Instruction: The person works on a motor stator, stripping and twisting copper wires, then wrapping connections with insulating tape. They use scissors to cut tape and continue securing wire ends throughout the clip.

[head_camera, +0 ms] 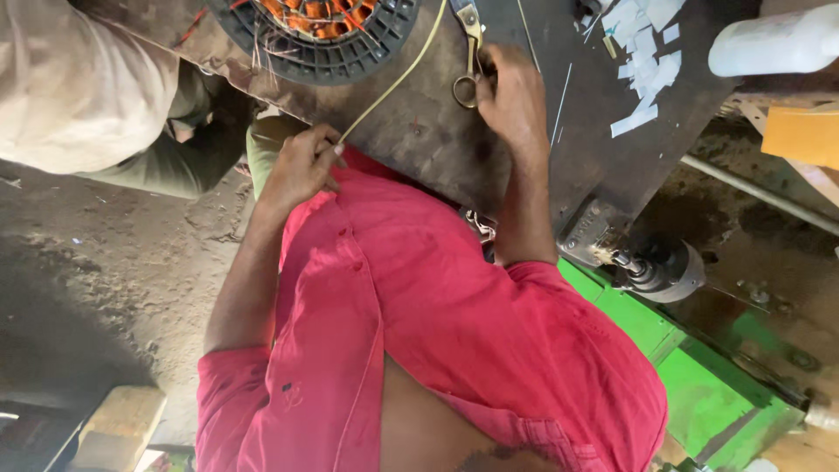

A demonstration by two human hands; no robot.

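My left hand (301, 166) pinches the end of a long thin yellowish strip (393, 83) at the near edge of a dark workbench (419, 131). The strip runs up across the bench toward a round black stator with copper windings (323, 26). On the bench, my right hand (511, 92) grips the handles of a pair of scissors (468, 52), whose blades point away from me. My red shirt fills the lower middle of the view.
Small white paper cut-outs (647, 61) lie at the bench's far right, beside a white bottle (773, 39) and an orange packet (804, 135). A metal spindle (655, 267) juts over a green frame (699, 376). Another person in beige (79, 79) is at the upper left.
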